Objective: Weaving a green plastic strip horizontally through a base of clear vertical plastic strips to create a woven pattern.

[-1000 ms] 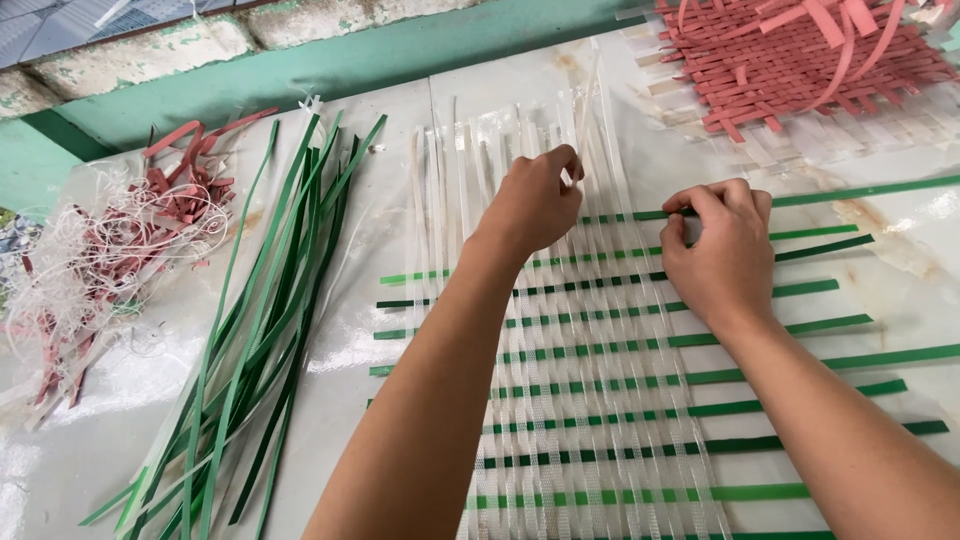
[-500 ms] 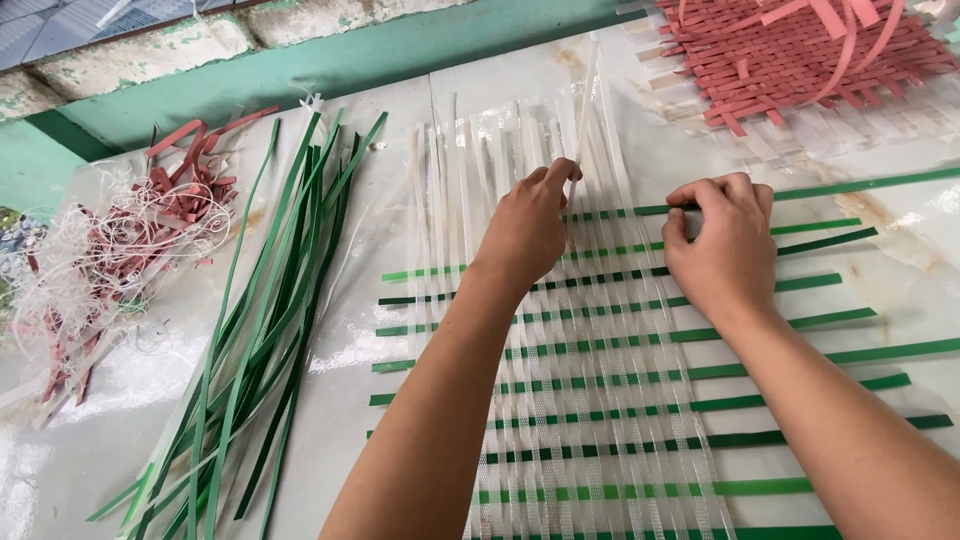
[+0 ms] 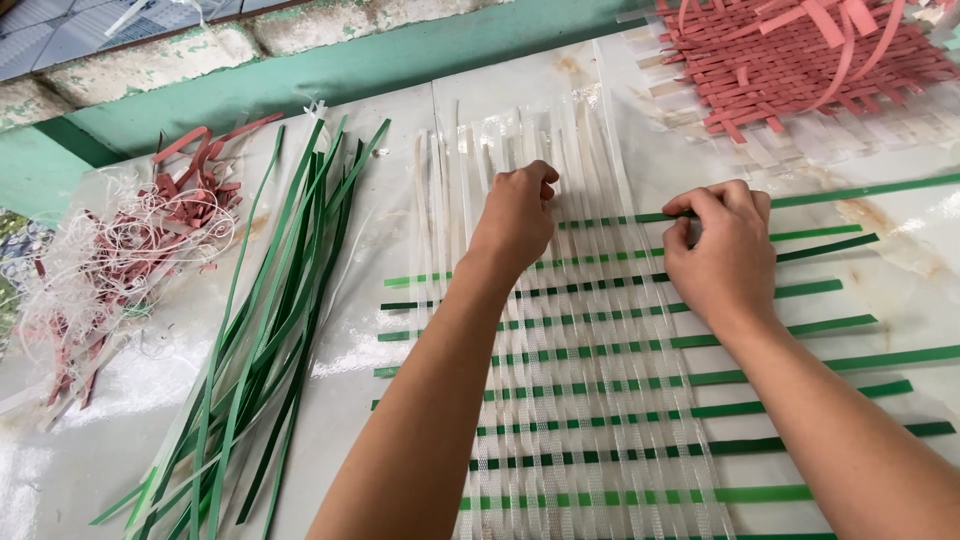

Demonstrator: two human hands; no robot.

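Note:
A half-woven mat [image 3: 600, 400] of clear white upright strips and green cross strips lies on the pale table. My left hand [image 3: 517, 218] is curled over the white strips near the mat's top, fingertips pinching them. My right hand [image 3: 722, 250] pinches the topmost green strip [image 3: 860, 190], which runs off to the right and passes through the white strips between my hands.
A loose bundle of green strips [image 3: 270, 330] lies to the left. Further left is a heap of red and white offcuts [image 3: 120, 260]. A woven red mat [image 3: 800, 60] sits at the top right. A green-painted wall ledge [image 3: 330, 70] borders the table's far edge.
My left hand has slid a little leftward along the white strips. My right hand stays on the top green strip with little movement.

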